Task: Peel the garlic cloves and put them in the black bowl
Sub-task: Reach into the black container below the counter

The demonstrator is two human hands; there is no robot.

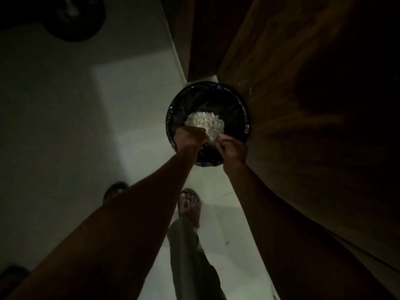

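Dumping pale heap of what looks like garlic skins (205,123) into black-lined bin (236,105) on floor. Left hand (190,137) under heap, grip unclear; right hand (232,148) close beside, fingers curled, pinching scraps. Advice: keep both hands over bin centre, shake gently, brush clinging flakes off. Black bowl, peeled cloves not in view.

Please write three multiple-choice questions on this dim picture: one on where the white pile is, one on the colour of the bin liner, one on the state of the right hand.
1. Where is the white pile?
A. on the floor
B. over the bin
C. on the wooden panel

2. What colour is the bin liner?
A. black
B. white
C. red

3. How are the right hand fingers?
A. spread flat
B. curled, pinching
C. out of view

Key: B, the pile sits inside the bin's round rim; A, the liner looks glossy black; B, the fingers curl at the pile's edge.
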